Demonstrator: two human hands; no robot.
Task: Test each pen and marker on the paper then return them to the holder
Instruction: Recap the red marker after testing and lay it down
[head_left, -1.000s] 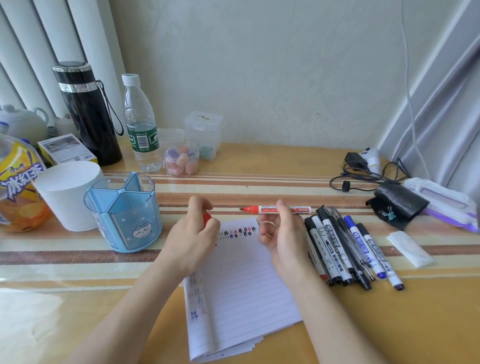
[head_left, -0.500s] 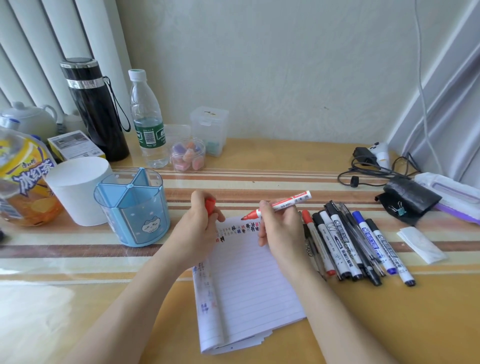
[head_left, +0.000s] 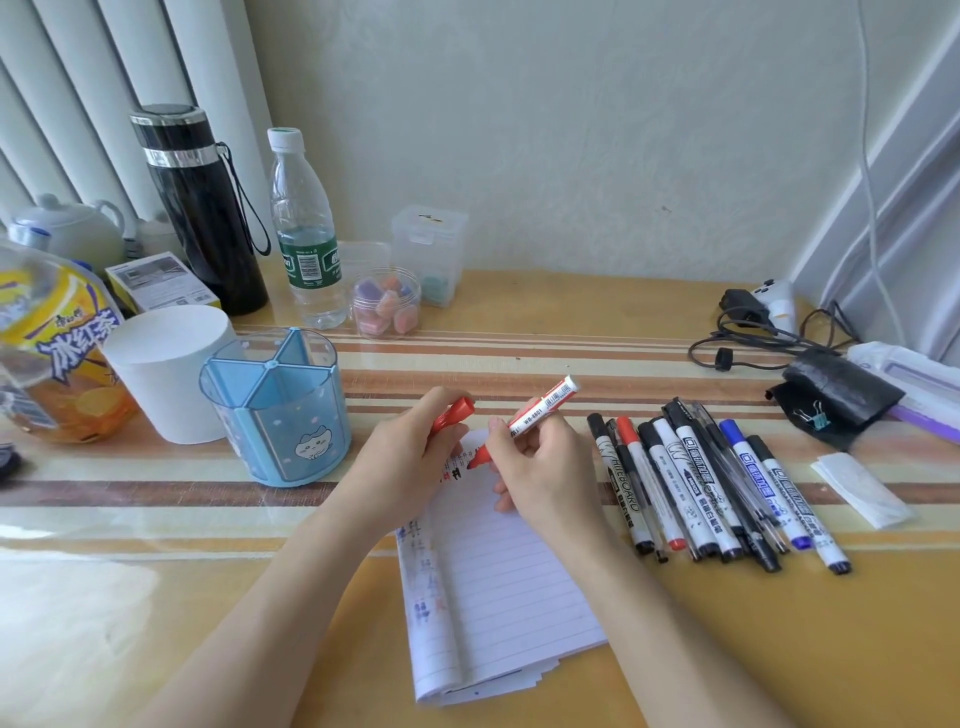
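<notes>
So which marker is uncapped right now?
The red marker in the right hand, tip at the paper; the left hand holds its red cap. The marker row beside it looks capped.

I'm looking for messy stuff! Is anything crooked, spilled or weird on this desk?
Nothing is spilled or broken. The blue holder stands empty while the pens and markers lie in a loose heap on the table. The paper pad lies crooked, its lower sheets fanned out.
</notes>
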